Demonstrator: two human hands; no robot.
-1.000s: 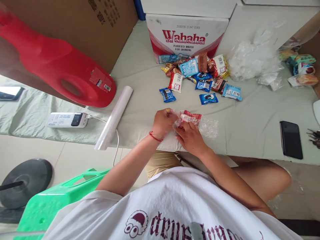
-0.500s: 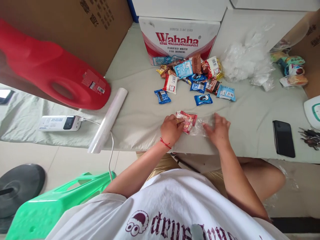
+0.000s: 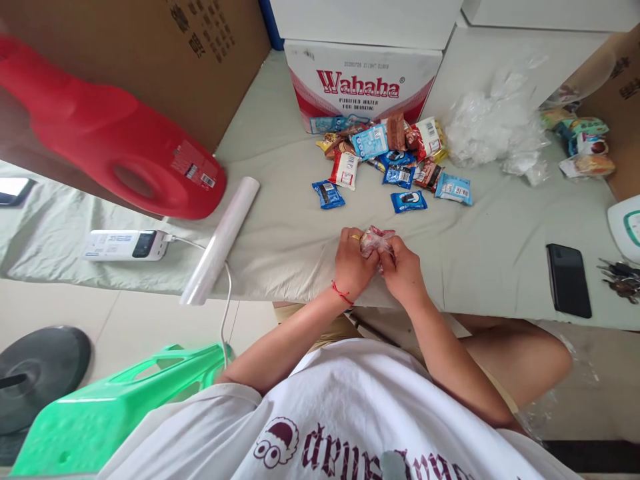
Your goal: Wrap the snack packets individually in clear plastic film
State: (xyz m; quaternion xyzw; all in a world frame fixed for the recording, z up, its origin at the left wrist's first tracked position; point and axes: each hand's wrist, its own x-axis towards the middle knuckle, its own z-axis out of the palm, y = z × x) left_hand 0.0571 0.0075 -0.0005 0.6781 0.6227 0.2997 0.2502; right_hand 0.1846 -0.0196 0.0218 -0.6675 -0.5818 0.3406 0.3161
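Observation:
Between my two hands, near the front edge of the cloth-covered table, is a red snack packet (image 3: 373, 239) with clear plastic film wrapped over it. My left hand (image 3: 354, 262) is closed on the packet's left side, a ring and a red string showing on it. From the right, my right hand (image 3: 403, 270) pinches the gathered film against the packet. My fingers hide much of the packet's lower part. Just beyond lie a blue snack packet (image 3: 409, 201) and another blue packet (image 3: 329, 195).
A pile of snack packets (image 3: 395, 143) lies before a Wahaha carton (image 3: 363, 83). Crumpled clear film (image 3: 493, 130) sits to its right. Leftward are a film roll (image 3: 220, 241), a power bank (image 3: 125, 245) and a red jug (image 3: 115, 147). A phone (image 3: 569, 280) and keys (image 3: 620, 277) lie right.
My right hand has moved left to the packet, bringing the loose film over it. The film, spread out to the right before, is now gathered around the packet between both hands.

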